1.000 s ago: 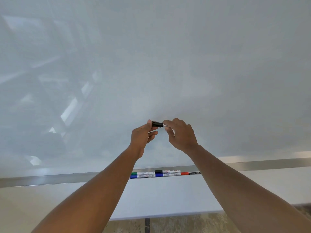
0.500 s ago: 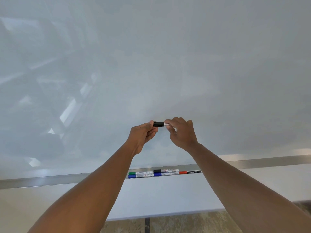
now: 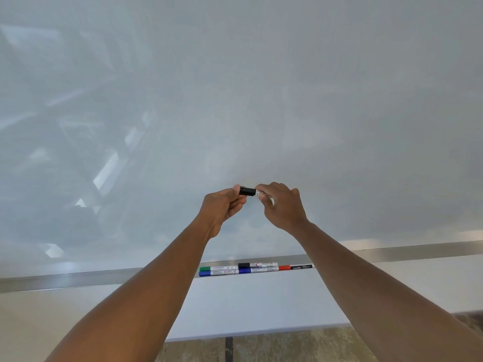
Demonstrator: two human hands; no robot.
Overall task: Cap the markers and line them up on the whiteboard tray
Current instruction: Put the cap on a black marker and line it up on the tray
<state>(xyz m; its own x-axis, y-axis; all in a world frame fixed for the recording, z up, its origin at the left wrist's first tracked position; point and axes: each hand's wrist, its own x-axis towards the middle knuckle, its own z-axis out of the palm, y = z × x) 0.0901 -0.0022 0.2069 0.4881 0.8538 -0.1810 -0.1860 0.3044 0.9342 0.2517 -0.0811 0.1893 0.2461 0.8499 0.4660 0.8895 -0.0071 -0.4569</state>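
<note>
I hold a marker up in front of the whiteboard [image 3: 261,100]. My left hand [image 3: 222,207] pinches its black cap [image 3: 247,191]. My right hand [image 3: 283,206] grips the marker's white barrel [image 3: 263,195], mostly hidden by the fingers. Cap and barrel meet end to end; I cannot tell if the cap is fully seated. On the metal tray [image 3: 78,279] below lie several capped markers: a green one [image 3: 218,268], a blue one [image 3: 236,271], a black-capped one [image 3: 257,264] and a red-and-black one [image 3: 295,267].
Below the tray runs a white wall panel [image 3: 248,304]. A mottled floor [image 3: 287,346] with a dark seam shows at the bottom. Window reflections glint on the left of the board.
Both hands with the black marker have stayed nearly still, the cap pressed a little closer against the barrel. The view has shifted slightly.
</note>
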